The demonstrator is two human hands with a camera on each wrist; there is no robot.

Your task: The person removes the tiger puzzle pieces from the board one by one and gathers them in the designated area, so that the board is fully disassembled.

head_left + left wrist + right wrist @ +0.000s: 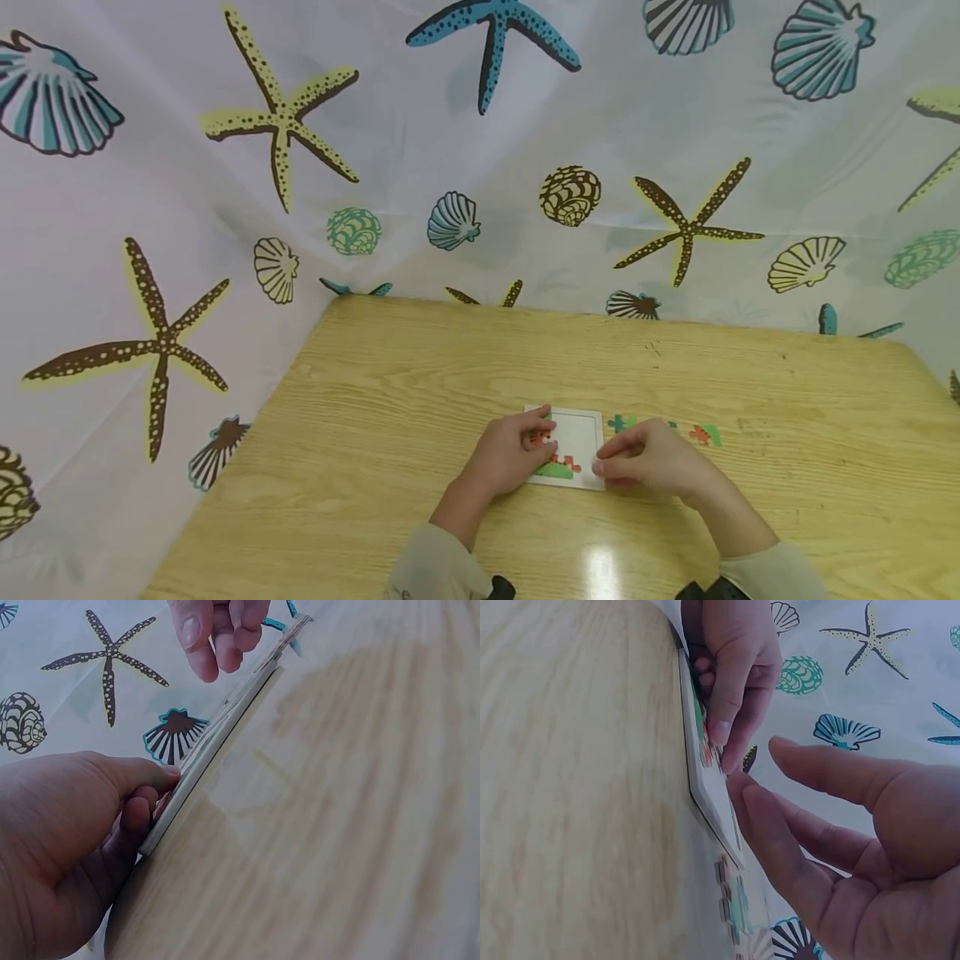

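A white square puzzle board (589,437) lies on the table, with red and green puzzle pieces (553,471) fitted along its left and front sides. My left hand (507,452) rests over the board's left part, thumb and forefinger spread across the pieces. The left thumb (154,775) touches down close to the board's edge in the left wrist view. At the board's right edge hovers my right hand (651,457). In the right wrist view its thumb (817,766) stands apart from the bent fingers (769,825), with nothing showing between them.
Loose puzzle pieces lie right of the board: a blue-green one (621,423), a red and green one (705,434), and another partly hidden behind the right hand. A white curtain (495,150) with shells and starfish borders the wooden table (390,400) behind and at the sides.
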